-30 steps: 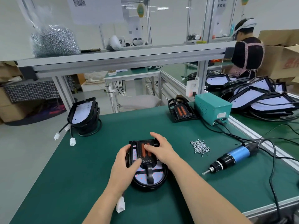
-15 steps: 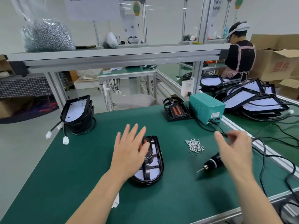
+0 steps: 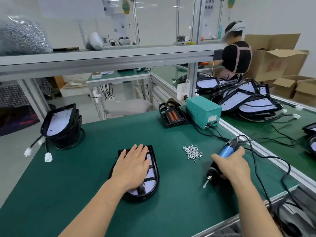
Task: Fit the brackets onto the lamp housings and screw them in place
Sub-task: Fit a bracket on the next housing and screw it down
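A black lamp housing lies on the green mat in front of me, and most of the bracket on it is hidden. My left hand presses flat on top of it with straight fingers. To the right, my right hand grips the blue and black electric screwdriver, which lies low over the mat with its bit pointing toward me. A small pile of silver screws sits between the housing and the screwdriver.
A stack of housings with white plugs stands at the mat's left edge. A bracket part with orange cells and a green power box sit at the back. More housings and cables crowd the right bench. A person works behind.
My right hand left the housing, swung right and took hold of the screwdriver. My left hand flattened on top of the housing. The camera turned slightly.
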Demonstrator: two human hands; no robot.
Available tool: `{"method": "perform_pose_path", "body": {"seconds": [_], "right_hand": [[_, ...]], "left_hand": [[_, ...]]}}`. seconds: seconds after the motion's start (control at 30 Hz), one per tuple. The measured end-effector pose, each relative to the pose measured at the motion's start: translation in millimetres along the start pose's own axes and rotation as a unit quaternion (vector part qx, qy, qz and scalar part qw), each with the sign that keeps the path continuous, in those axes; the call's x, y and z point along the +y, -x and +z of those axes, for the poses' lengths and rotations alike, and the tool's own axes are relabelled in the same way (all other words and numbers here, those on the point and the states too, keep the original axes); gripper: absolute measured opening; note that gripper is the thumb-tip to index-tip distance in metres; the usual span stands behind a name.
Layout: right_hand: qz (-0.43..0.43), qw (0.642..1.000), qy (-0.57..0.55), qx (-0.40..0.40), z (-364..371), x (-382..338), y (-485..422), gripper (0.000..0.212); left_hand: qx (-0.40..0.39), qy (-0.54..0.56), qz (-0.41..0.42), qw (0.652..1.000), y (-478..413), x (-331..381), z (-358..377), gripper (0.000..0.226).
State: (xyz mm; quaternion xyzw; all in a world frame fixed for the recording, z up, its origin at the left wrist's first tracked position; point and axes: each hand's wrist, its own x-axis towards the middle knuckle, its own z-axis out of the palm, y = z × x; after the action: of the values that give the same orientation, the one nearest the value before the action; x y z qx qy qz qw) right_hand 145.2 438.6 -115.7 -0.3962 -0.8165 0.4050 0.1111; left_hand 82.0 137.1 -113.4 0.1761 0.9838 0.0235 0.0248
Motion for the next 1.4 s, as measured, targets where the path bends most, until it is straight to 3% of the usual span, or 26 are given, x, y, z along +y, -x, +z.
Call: {"method": "perform_pose_path", "body": {"seconds": [0.1,0.2,0.3,0.4,0.5,0.6,0.77,0.97,1.07,1.13,1.17,1.23,1.33,1.4], "right_hand": [[0.060,0.979,-0.191,-0.030,-4,9,1,0.084],[0.090,0.901,-0.409,-0.114,-13,13,-7,0.018],[0.100,0.815,-0.542,-0.178,-17,9,-10,0.011],[0.073,0.810,-0.556,-0.174,-6,7,-11,0.005],[0.030,0.799,-0.577,-0.169,6,4,-15,0.009],[0.009,0.774,-0.612,-0.162,10,3,-20,0.033],[-0.004,0.762,-0.624,-0.171,7,10,-25,0.028],[-0.048,0.770,-0.611,-0.179,6,12,-23,0.034],[-0.074,0.765,-0.606,-0.204,8,10,-20,0.040],[-0.076,0.761,-0.609,-0.211,9,6,-17,0.044],[-0.072,0.764,-0.604,-0.214,10,5,-17,0.045],[-0.062,0.773,-0.591,-0.221,11,2,-15,0.043],[-0.047,0.768,-0.594,-0.234,11,-7,-14,0.038],[-0.036,0.744,-0.616,-0.257,13,-17,-15,0.035]], "left_hand": [[0.003,-0.001,0.000,1.000,-2,1,-1,0.059],[0.030,-0.010,-0.001,0.999,-4,7,-4,0.059],[0.118,0.012,0.016,0.993,-7,22,-12,0.055],[0.146,0.093,0.071,0.982,-18,49,-21,0.033],[0.066,0.172,0.070,0.980,-33,89,-24,0.013],[0.005,0.182,0.024,0.983,-54,123,-18,0.026],[-0.051,0.152,-0.034,0.986,-83,145,-7,0.049],[-0.071,0.128,-0.036,0.989,-88,143,-8,0.032],[-0.118,0.084,-0.004,0.989,-84,144,-21,0.008],[-0.142,0.063,0.003,0.988,-80,144,-25,0.017],[-0.136,0.055,0.013,0.989,-77,143,-25,0.007],[-0.113,0.049,0.019,0.992,-72,141,-23,0.023],[-0.105,0.078,0.021,0.991,-63,135,-25,0.015],[-0.113,0.193,-0.004,0.975,-59,128,-27,0.017]]}}
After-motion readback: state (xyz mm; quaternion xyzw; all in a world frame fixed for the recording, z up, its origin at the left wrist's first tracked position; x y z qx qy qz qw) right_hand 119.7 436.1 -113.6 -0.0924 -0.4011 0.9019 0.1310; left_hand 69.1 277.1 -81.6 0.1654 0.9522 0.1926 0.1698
